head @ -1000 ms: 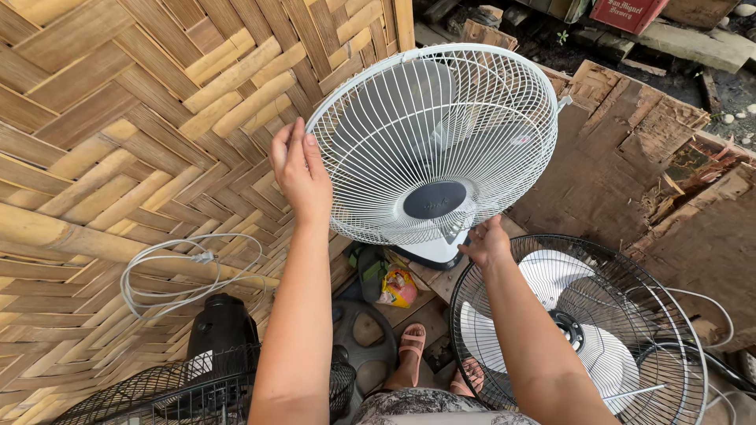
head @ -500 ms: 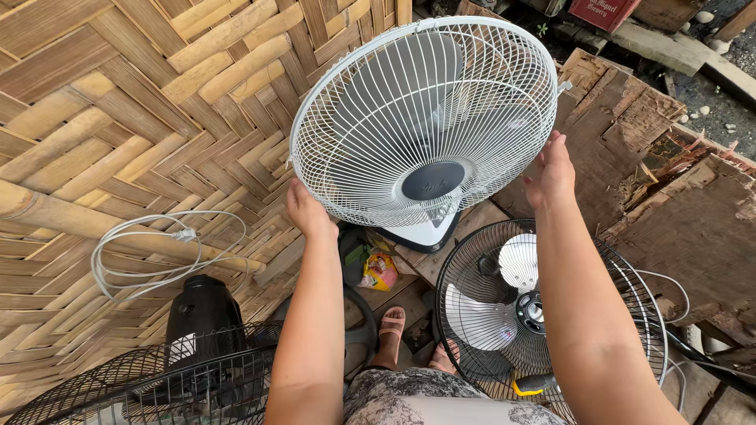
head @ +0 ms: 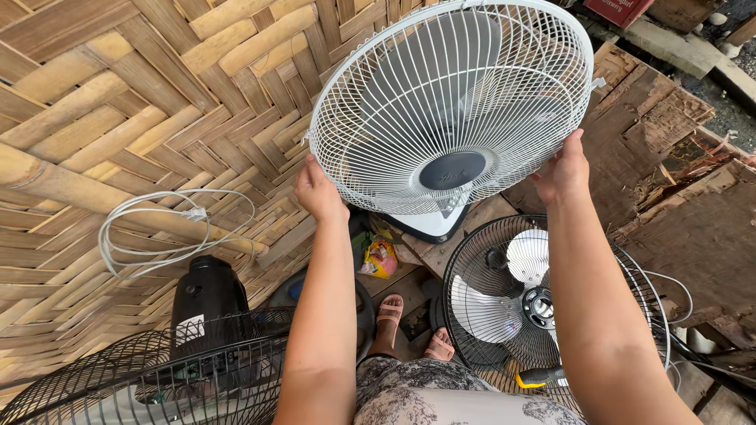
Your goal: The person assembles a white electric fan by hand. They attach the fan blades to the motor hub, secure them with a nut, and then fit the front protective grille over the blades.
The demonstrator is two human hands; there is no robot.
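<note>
The fingers of the left hand [head: 319,191] and right hand [head: 564,169] curl around opposite rims of the round white wire-caged fan head [head: 450,106], holding it raised before the woven bamboo wall [head: 94,118]. The step looks like lifting or inspecting; any next move calls for keeping both grips level above the black-caged fan [head: 543,303].

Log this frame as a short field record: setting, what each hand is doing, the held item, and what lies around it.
Setting: woven bamboo wall, seen from above
Left hand: left hand grips the left rim of the white fan guard
Right hand: right hand grips its right rim
Held item: white wire guard with dark centre cap, raised, held between both hands
Below right: black fan with white blades
Below left: black fan motor behind a black guard
On wall: coiled white cord
</note>
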